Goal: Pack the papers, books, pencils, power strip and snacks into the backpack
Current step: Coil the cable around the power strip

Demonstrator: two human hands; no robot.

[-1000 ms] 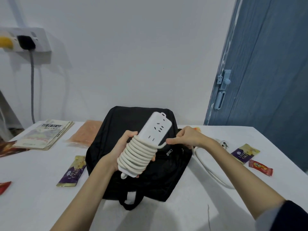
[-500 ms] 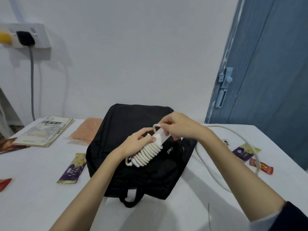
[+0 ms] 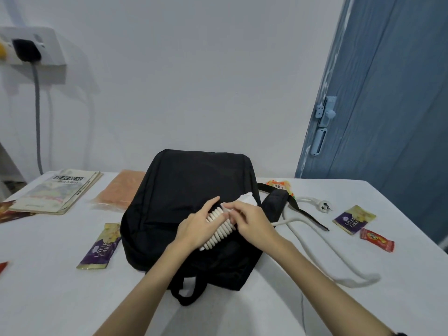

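While the black backpack (image 3: pixel 194 190) lies flat in the middle of the white table (image 3: pixel 315 311), both hands hold the white power strip (image 3: pixel 221 225) just above its front panel. The left hand (image 3: pixel 196 229) cups the strip from the left, its fingers curled around the stack of cord coils wound about the body. The right hand (image 3: pixel 252 224) comes in from the other side, fingers bent over the upper coils and pinching the cord there. A bare white end of the strip shows beyond the fingertips. From under the right hand the loose cord (image 3: pixel 322 255) runs out across the table in a wide loop to the right of the bag, and its plug (image 3: pixel 323 206) rests on the table near the bag's shoulder strap (image 3: pixel 274 204).

Left of the backpack lie a purple layer-cake snack packet (image 3: pixel 101 246), an orange pouch (image 3: pixel 121 190) and a stack of books or booklets (image 3: pixel 58 190). On the right are another purple layer-cake packet (image 3: pixel 354 219), touching a red snack packet (image 3: pixel 377 242), and an orange packet (image 3: pixel 281 185) partly hidden behind the strap. A wall socket (image 3: pixel 31 49) with a black plug sits at upper left; a blue door (image 3: pixel 388 117) stands at right.
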